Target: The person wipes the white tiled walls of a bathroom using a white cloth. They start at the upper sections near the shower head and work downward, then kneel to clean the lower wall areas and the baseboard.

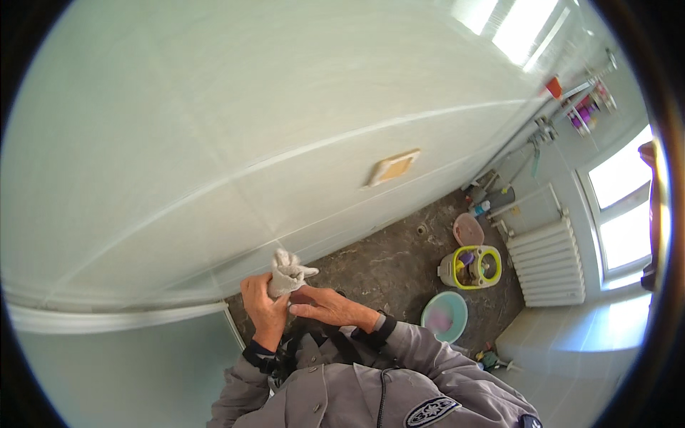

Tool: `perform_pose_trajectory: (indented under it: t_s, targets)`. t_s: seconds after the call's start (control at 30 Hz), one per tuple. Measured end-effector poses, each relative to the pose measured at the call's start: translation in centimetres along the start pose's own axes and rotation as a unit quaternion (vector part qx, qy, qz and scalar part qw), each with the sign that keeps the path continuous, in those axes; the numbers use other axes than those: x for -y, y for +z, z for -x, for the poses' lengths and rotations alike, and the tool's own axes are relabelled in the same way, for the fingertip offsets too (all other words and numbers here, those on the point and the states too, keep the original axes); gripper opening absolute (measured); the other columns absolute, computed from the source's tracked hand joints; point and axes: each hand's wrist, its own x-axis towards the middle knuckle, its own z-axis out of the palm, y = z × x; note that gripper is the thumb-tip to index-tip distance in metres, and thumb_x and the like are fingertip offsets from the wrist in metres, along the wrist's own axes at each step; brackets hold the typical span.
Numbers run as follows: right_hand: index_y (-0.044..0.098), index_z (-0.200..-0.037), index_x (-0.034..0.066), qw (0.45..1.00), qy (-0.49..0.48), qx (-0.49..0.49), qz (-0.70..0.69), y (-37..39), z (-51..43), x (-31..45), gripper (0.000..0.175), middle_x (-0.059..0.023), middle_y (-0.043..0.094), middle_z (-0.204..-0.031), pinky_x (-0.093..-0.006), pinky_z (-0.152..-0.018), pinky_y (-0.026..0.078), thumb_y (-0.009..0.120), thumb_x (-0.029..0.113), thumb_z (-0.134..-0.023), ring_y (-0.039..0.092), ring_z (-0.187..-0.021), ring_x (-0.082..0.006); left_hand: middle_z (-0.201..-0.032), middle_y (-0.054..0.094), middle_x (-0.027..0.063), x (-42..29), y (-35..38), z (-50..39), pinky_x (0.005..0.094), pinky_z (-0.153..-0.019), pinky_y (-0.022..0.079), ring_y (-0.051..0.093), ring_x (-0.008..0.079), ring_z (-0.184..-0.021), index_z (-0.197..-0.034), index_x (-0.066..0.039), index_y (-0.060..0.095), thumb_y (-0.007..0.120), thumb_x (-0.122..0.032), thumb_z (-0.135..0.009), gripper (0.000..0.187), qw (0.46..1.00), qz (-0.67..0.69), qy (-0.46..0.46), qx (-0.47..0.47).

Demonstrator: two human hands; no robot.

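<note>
A balled-up white cloth, possibly a knitted glove [288, 275], sits between my two hands in front of the tiled wall. My left hand [265, 307] grips its left side, with the thumb against the lower edge. From the right, my right hand [326, 306] touches the bottom of the cloth, its fingers partly hidden behind it and the left hand. Whether the right fingers close on the cloth cannot be made out. Both forearms wear grey sleeves with dark cuffs.
On the dark stone-look floor [374, 273] stand a mop bucket with lime-green rims [461, 282], a pink basin [469, 230] and a light green basin [462, 319]. A white radiator [546, 265] hangs under the window. A wooden-faced wall fixture [395, 168] juts from the tiles.
</note>
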Motion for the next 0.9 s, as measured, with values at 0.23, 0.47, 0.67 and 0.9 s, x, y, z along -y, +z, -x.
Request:
perform_pose_trajectory:
  t_s: [0.23, 0.47, 0.67, 0.9]
  targets:
    - [0.044, -0.147, -0.0038, 0.987, -0.039, -0.115, -0.101, 1.4, -0.6, 1.3, 0.083, -0.0204, 0.06, -0.138, -0.0402, -0.11, 0.045, 0.07, 0.057, -0.096, 0.057, -0.13, -0.027, -0.092, 0.06, 0.0148, -1.0, 0.6, -0.8, 0.0459, -0.075, 0.047, 0.059, 0.037, -0.087, -0.102, -0.004, 0.061, 0.077, -0.031, -0.086, 0.036, 0.999, 0.021, 0.006, 0.036]
    - [0.065, -0.119, -0.0063, 0.945, -0.003, -0.256, -0.205, 2.6, 0.7, 1.8, 0.049, -0.0089, 0.07, -0.099, -0.0316, -0.076, 0.053, 0.066, 0.033, -0.091, 0.065, -0.089, -0.0157, -0.101, 0.061, 0.0127, -2.3, -3.3, -1.6, 0.0427, -0.083, 0.049, 0.061, 0.0306, -0.095, -0.113, -0.002, 0.061, 0.083, -0.022, -0.082, 0.043, 0.958, 0.112, 0.048, 0.261]
    - [0.065, -0.104, -0.0039, 0.948, -0.022, -0.259, -0.184, 4.7, 2.3, 2.2, 0.045, -0.0055, 0.062, -0.085, -0.0309, -0.066, 0.048, 0.061, 0.039, -0.091, 0.058, -0.074, -0.0143, -0.146, 0.048, 0.0198, -1.9, -5.0, -2.6, 0.0447, -0.112, 0.04, 0.048, 0.0337, -0.134, -0.151, 0.0, 0.039, 0.081, -0.026, -0.089, 0.079, 0.912, 0.228, 0.057, 0.338]
    - [0.064, -0.109, -0.0026, 0.937, -0.008, -0.276, -0.214, 7.4, 3.9, 2.1, 0.058, -0.0054, 0.063, -0.089, -0.0313, -0.067, 0.049, 0.063, 0.053, -0.093, 0.058, -0.075, -0.0143, -0.141, 0.052, 0.0183, -2.5, -5.6, -1.5, 0.0368, -0.105, 0.047, 0.057, 0.0245, -0.124, -0.155, 0.004, 0.031, 0.081, -0.038, -0.091, 0.092, 0.833, 0.316, -0.083, 0.446]
